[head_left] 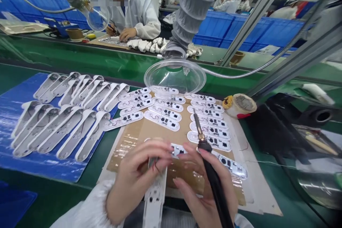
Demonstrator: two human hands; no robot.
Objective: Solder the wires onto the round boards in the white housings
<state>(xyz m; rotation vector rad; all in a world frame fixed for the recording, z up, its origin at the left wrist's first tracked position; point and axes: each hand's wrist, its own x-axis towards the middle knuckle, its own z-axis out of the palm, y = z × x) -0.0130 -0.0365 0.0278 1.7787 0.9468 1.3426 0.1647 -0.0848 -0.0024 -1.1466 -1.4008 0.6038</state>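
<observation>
My left hand (pixel 133 178) is closed around a white plastic shell (pixel 153 210) with small components inside; a thin red wire shows by the thumb. In my right hand (pixel 197 201) is a soldering iron (pixel 215 185), its black handle lying across the palm and its metal tip pointing up and away. The fingertips of both hands are close to a white circuit board (pixel 177 149), partly covered by fingers; whether they grip it is unclear. Another white board (pixel 231 165) lies just right of the right hand.
Several white boards (pixel 162 119) lie in columns on brown cardboard (pixel 141 133). White curved shells (pixel 91 133) stand in rows on a blue sheet (pixel 80 171). A clear extraction hood (pixel 175 78) hangs ahead. A soldering stand (pixel 267 124) and a round pot (pixel 242 104) are right. A person (pixel 141 14) works opposite.
</observation>
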